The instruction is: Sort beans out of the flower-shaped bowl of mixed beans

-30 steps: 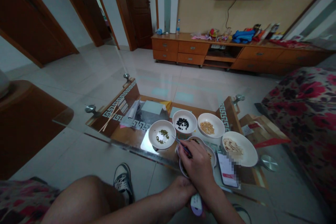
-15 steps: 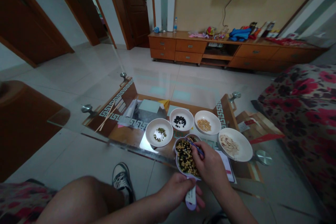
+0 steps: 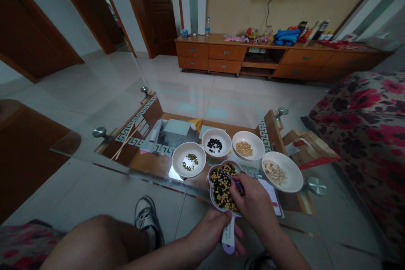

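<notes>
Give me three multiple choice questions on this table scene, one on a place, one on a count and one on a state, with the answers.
1. Where is the round white bowl of black beans? A on the floor; B between the white bowl of green beans and the white bowl of yellow beans; C inside the dish.
2. How many round white bowls surround the white scalloped dish? A two; B three; C four.
3. What does the left hand hold? A the dish's handle; B chopsticks; C a phone.

1 B, it stands directly between them.
2 C, green, black, yellow and pale slices.
3 A, it grips the handle while the right hand holds slim blue tweezers above the dish.
</notes>
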`<control>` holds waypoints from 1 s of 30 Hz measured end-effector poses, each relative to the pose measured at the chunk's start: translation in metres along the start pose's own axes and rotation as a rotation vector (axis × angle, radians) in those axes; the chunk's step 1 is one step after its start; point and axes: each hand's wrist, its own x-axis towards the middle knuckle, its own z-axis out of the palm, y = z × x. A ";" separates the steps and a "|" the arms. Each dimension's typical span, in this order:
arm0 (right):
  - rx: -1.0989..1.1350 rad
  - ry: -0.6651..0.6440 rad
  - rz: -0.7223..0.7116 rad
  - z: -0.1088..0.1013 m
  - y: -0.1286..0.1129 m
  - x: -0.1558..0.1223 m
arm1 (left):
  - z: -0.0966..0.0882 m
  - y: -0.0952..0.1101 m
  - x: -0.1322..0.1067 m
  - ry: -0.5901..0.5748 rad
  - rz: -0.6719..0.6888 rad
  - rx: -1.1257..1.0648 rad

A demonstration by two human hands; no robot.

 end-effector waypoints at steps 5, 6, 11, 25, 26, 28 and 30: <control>-0.028 -0.003 -0.024 0.004 -0.001 0.000 | 0.000 -0.001 0.000 -0.010 0.002 0.004; -0.029 -0.005 -0.023 0.004 -0.001 0.000 | 0.000 -0.001 -0.001 -0.010 -0.001 0.005; -0.011 -0.037 0.003 0.005 0.000 0.001 | 0.001 0.001 -0.002 -0.019 -0.010 0.007; -0.032 -0.065 0.009 0.007 0.000 0.002 | 0.000 -0.003 0.000 -0.017 -0.008 -0.008; -0.032 -0.066 0.008 0.007 0.000 0.002 | 0.000 -0.003 0.001 -0.017 -0.007 -0.003; -0.033 -0.065 0.006 0.007 0.001 0.001 | 0.000 -0.003 0.001 -0.015 -0.003 0.006; -0.035 -0.062 0.004 0.007 0.002 0.001 | 0.000 -0.003 0.001 -0.009 -0.002 0.014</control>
